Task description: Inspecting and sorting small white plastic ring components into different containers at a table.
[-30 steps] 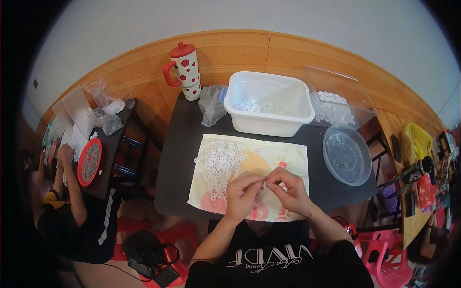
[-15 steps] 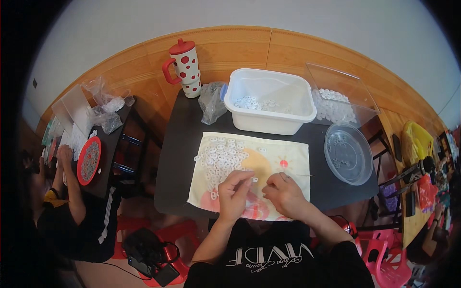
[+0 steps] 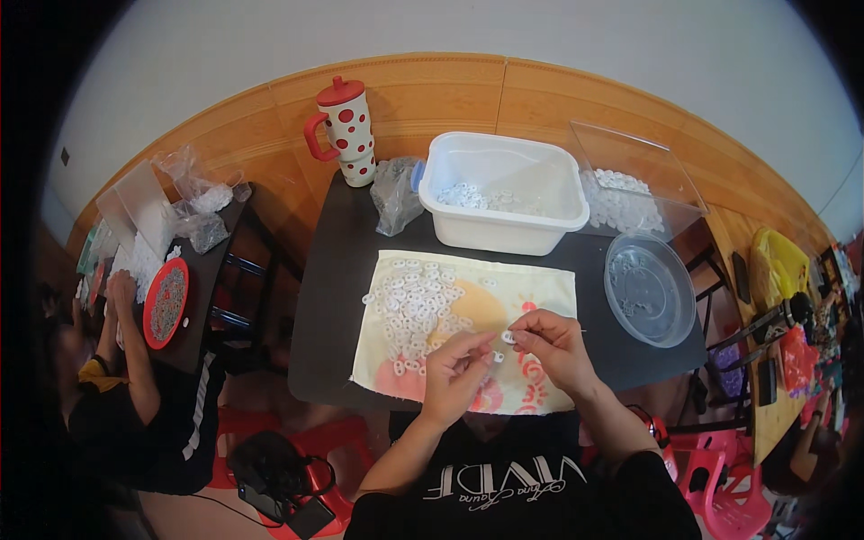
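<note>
Above a cream cloth (image 3: 562,297) with a printed pattern, my two hands are close together. My right hand (image 3: 556,349) is closed, pinching a small white plastic piece (image 3: 508,337) between thumb and fingertips. The left hand (image 3: 457,373) is also closed, its thumb and forefinger together. A second small white piece with holes (image 3: 499,357) shows at its fingertips. A loose pile of white two-holed plastic pieces (image 3: 414,301) lies on the cloth's left half. One single piece lies apart near the cloth's far edge.
Behind the cloth stands a white tub (image 3: 508,236) with small pieces inside. Right of it are a clear bin (image 3: 621,202) of white parts and a round clear container (image 3: 652,328). A red-spotted tumbler (image 3: 349,135) and plastic bag (image 3: 394,193) stand left. Another person's hands (image 3: 120,292) work beside a red tray (image 3: 166,303).
My right hand has moved slightly right and up, and a white piece now shows in its pinch. My left hand has shifted right. The thin needle-like thing at the cloth's right is now mostly hidden.
</note>
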`<state>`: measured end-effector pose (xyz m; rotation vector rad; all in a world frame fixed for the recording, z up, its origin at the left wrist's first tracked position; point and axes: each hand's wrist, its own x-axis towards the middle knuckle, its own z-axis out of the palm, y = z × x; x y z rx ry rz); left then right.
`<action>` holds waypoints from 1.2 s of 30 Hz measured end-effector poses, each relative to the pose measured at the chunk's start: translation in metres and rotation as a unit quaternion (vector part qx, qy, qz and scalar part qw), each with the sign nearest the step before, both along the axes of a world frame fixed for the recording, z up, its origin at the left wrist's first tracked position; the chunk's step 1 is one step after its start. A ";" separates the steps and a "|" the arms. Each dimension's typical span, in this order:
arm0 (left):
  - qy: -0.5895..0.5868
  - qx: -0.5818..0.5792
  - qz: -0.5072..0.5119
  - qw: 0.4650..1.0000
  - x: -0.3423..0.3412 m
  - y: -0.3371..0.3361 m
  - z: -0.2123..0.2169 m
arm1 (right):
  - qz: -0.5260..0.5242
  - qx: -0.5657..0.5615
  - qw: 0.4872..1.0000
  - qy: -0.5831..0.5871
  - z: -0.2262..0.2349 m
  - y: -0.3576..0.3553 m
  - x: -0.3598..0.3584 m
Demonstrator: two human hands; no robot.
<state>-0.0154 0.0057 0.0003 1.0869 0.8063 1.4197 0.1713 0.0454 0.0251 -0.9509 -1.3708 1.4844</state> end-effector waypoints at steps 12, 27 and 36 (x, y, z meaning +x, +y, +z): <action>-0.008 -0.012 -0.002 1.000 0.003 -0.003 0.002 | 0.005 0.047 0.998 -0.031 0.001 -0.005 -0.008; -0.011 -0.002 0.002 1.000 0.002 -0.003 -0.002 | 0.029 0.096 0.993 -0.055 0.000 -0.005 -0.008; 0.000 0.002 0.037 0.999 0.006 -0.006 -0.013 | 0.043 0.124 0.986 -0.104 -0.004 -0.008 -0.006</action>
